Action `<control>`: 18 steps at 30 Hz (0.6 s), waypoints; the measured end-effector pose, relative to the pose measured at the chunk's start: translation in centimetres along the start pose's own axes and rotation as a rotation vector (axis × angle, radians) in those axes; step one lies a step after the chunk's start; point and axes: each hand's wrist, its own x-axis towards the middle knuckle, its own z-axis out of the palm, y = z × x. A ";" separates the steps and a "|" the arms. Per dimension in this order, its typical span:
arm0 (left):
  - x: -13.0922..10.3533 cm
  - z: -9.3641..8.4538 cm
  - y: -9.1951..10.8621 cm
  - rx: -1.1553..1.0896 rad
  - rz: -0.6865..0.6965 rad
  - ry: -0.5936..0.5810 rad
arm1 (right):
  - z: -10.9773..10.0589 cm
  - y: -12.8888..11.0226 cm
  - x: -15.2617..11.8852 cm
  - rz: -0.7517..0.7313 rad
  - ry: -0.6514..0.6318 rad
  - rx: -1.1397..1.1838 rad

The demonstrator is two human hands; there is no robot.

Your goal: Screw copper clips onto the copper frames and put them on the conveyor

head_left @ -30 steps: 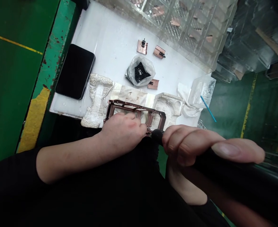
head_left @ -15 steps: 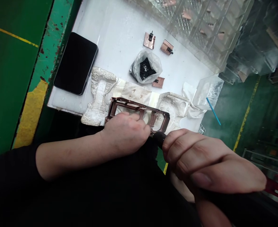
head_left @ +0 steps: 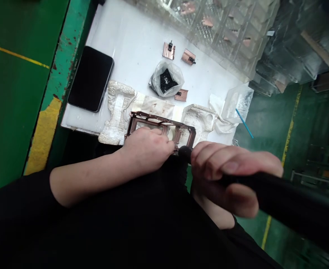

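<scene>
The rectangular copper-brown metal frame point(head_left: 177, 135) is at the white desk's point(head_left: 133, 45) near edge, long axis left to right, right end slightly nearer the body. The left hand point(head_left: 150, 147), closed over its near side, is nearer; the right hand point(head_left: 226, 168) grips a thick black cylindrical tool point(head_left: 290, 201) off the near right corner, nose contact unclear.

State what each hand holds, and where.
Left hand: reddish-brown rectangular metal frame, at its near long side, exact contact hidden. Right hand: long black cylindrical tool, gripped behind its rounded end.
</scene>
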 end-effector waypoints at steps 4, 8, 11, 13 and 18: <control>-0.3 -1.0 0.6 0.071 -0.042 -0.006 | -0.2 -0.1 1.4 -0.276 0.110 0.220; 1.6 -3.6 -1.1 0.109 0.013 0.144 | -1.9 -2.0 2.1 -0.327 0.166 0.213; 5.7 -5.8 -4.8 0.239 -0.220 0.162 | -2.7 -3.4 1.9 -0.334 0.202 0.190; 8.8 -6.7 -7.4 0.344 -0.345 0.036 | -2.8 -3.9 1.6 -0.317 0.211 0.206; 13.4 -6.3 -11.2 0.382 -0.361 -0.104 | -3.1 -3.7 0.4 -0.245 0.189 0.230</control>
